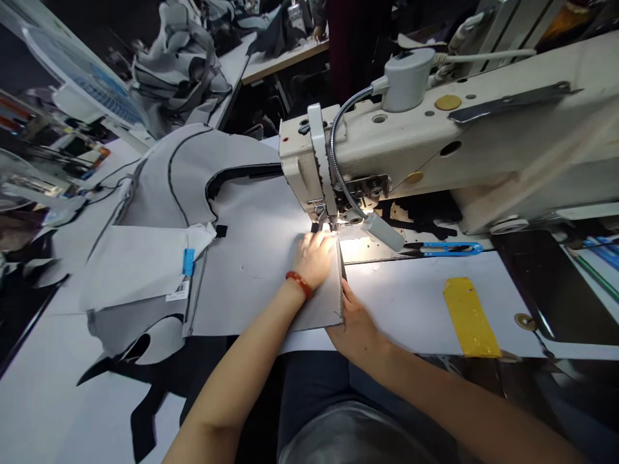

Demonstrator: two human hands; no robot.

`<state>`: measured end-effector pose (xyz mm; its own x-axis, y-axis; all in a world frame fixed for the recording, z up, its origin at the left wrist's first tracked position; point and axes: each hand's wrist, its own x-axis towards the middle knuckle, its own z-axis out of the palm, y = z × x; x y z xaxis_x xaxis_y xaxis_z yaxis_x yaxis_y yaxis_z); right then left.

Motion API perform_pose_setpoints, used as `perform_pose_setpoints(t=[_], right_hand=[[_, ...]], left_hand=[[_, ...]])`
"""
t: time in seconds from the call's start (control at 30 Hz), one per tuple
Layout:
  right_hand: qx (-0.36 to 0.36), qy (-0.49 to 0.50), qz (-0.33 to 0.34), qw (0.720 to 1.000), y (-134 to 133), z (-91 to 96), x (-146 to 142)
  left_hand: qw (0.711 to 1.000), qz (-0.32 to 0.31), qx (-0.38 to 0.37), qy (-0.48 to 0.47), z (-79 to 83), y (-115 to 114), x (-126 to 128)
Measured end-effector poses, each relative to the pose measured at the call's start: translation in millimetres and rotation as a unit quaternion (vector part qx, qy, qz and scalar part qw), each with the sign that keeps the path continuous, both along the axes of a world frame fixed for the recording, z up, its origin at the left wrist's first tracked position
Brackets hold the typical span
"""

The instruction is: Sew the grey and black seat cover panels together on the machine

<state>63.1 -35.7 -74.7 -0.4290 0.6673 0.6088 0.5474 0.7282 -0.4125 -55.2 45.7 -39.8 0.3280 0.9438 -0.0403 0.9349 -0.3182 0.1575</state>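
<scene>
Left hand (314, 258): fingers open, on flat grey fabric panel (256, 264) beside cream metal sewing machine (416, 138)
Right hand (355, 325): panel's edge, grip unclear

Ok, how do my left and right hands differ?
Your left hand rests atop the grey panel, close to the sewing machine; your right hand is at the panel's near right corner, partly hidden. The left hand wears a red bracelet at the wrist; the right hand wears none. Both touch the panel.

Dim room, dark toward the back. White worktop (401, 290) across the foreground. Beyond, a pale table (285, 62) with wooden edge; grey cloth (176, 64) heaped left of it. Upper left, a bluish-white fan (109, 90); far-left clutter blurred
</scene>
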Motion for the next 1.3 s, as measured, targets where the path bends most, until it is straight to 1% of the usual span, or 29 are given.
perform_pose_setpoints(t=[0.03, 0.1, 0.13, 0.17, 0.2, 0.27, 0.37, 0.47, 0.57, 0.67, 0.83, 0.97, 1.07, 1.17, 1.3], right_hand=[[0.043, -0.032, -0.024, 0.998, -3, 0.0, 3], [0.112, -0.091, -0.057, 0.988, -11, -0.4, 8], [0.129, -0.106, -0.063, 0.984, -13, -0.8, 9], [0.141, -0.111, -0.062, 0.982, -16, -1.1, 9], [0.152, -0.11, -0.06, 0.98, -17, -1.4, 8], [0.176, -0.106, -0.065, 0.977, -17, -1.6, 5], [0.197, -0.116, -0.067, 0.971, -14, -1.6, 1], [0.197, -0.106, -0.051, 0.973, -11, -1.5, 1], [0.169, -0.103, -0.043, 0.979, -10, -1.4, 0], [0.132, -0.121, -0.037, 0.983, -9, -2.1, -1], [0.123, -0.141, -0.023, 0.982, -4, -3.6, -1], [0.091, -0.155, -0.02, 0.984, 3, -3.5, -2], [0.075, -0.164, -0.025, 0.983, 7, -4.4, -6], [0.062, -0.178, -0.014, 0.982, 12, -6.4, -10], [0.043, -0.186, 0.002, 0.982, 18, -7.1, -12]], left_hand=[[0.998, -0.061, -0.026, -0.018, 4.1, -13, -6], [0.978, -0.185, -0.083, -0.051, 10.8, -42, -18], [0.97, -0.212, -0.095, -0.065, 12.4, -55, -23], [0.968, -0.221, -0.095, -0.078, 12.6, -66, -28], [0.969, -0.214, -0.087, -0.092, 11.5, -73, -30], [0.971, -0.188, -0.067, -0.128, 6.5, -80, -31], [0.964, -0.178, -0.064, -0.185, -0.8, -75, -27], [0.963, -0.179, -0.047, -0.196, -2.6, -68, -22], [0.969, -0.177, -0.026, -0.169, -2.2, -63, -18], [0.977, -0.165, -0.009, -0.136, -3.0, -57, -14], [0.984, -0.139, 0.022, -0.108, -7.5, -43, -11], [0.983, -0.154, 0.049, -0.088, -12.9, -31, -13], [0.979, -0.161, 0.085, -0.092, -15.4, -21, -15], [0.974, -0.163, 0.131, -0.092, -12.0, -14, -14], [0.977, -0.171, 0.12, -0.053, -3.9, -16, -15]])
